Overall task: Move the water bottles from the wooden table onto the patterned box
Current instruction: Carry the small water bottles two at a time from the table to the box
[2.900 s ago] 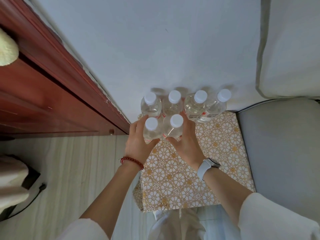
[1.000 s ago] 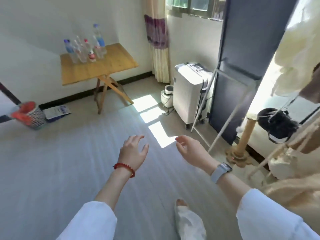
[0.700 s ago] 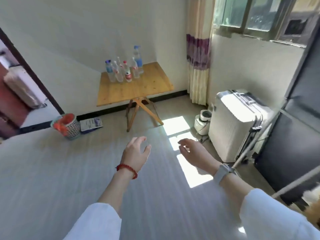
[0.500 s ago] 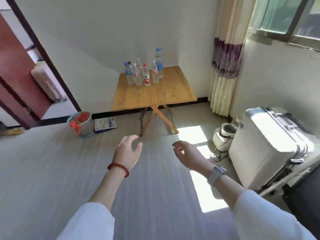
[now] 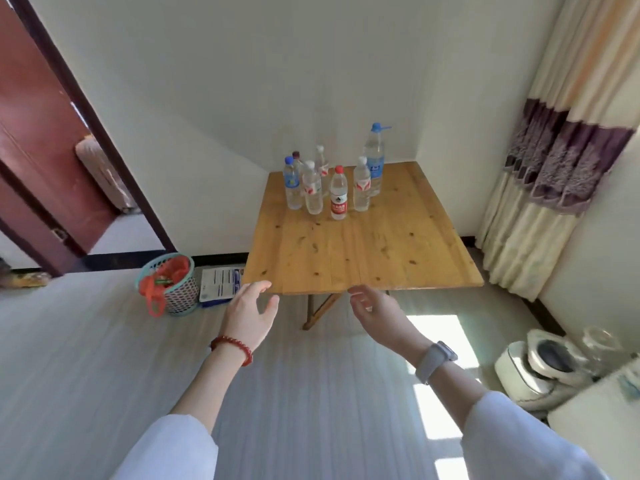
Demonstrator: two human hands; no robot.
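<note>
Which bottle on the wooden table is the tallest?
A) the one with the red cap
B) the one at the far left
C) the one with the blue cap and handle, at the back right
C: the blue-capped bottle at the back right of the wooden table rises well above the red-capped bottle and the rest.

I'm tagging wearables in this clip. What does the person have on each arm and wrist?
Left hand: a red bead bracelet at the wrist. Right hand: a watch with a pale grey band. Both forearms are bare, with loose white sleeves pushed up near the elbows.
</note>
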